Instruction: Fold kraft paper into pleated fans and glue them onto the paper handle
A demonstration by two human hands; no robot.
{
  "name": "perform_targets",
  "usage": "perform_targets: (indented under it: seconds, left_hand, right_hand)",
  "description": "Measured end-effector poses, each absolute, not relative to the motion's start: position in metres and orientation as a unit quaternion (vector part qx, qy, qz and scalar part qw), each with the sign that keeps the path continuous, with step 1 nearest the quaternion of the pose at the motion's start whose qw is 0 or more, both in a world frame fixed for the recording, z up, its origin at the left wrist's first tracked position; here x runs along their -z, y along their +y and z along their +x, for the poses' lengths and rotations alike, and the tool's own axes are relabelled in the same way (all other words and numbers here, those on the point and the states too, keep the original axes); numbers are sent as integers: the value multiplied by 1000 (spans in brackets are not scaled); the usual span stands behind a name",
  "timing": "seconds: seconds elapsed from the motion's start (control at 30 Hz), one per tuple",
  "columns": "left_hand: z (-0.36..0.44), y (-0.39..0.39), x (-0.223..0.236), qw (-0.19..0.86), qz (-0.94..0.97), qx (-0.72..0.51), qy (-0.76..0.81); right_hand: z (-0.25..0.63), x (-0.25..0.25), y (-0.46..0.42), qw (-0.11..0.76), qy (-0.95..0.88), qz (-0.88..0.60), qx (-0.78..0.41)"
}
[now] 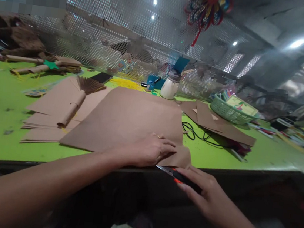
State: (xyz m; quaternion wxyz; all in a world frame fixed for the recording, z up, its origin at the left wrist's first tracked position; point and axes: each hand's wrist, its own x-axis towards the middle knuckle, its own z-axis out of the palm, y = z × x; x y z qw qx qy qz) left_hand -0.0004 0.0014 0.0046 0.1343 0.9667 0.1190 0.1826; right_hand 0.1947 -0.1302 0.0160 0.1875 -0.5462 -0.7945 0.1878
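A large sheet of brown paper lies across the green tabletop, reaching the front edge. My left hand rests on its near right part, fingers stretched out over the paper, a ring on one finger. My right hand grips scissors with black and orange handles, just off the table edge. Their pointed blade lies along the paper's near edge, close below my left hand. The paper's right corner curls up above my right fingers. Whether the blades are parted, I cannot tell.
Left of the sheet are stacked brown papers and a rolled paper piece with a pleated fan end. Behind stand a white jar and a green basket. A black cord and more brown paper lie right.
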Motion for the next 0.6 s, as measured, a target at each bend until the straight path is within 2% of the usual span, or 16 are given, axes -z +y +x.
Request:
perform_targets:
  seconds: [0.1, 0.23, 0.37, 0.6]
  left_hand:
    - [-12, 6, -15, 175, 951, -210, 144]
    - [-54, 12, -31, 139, 953, -208, 173]
    - [-96, 12, -36, 102, 962, -104, 230]
    - [-102, -12, -34, 115, 943, -100, 296]
  right_hand:
    - [200, -13, -130, 177, -792, -552, -192]
    - [209, -7, -130, 163, -787, -571, -169]
    - [212, -11, -128, 164, -792, -558, -186]
    - [228, -19, -129, 154, -784, -570, -190]
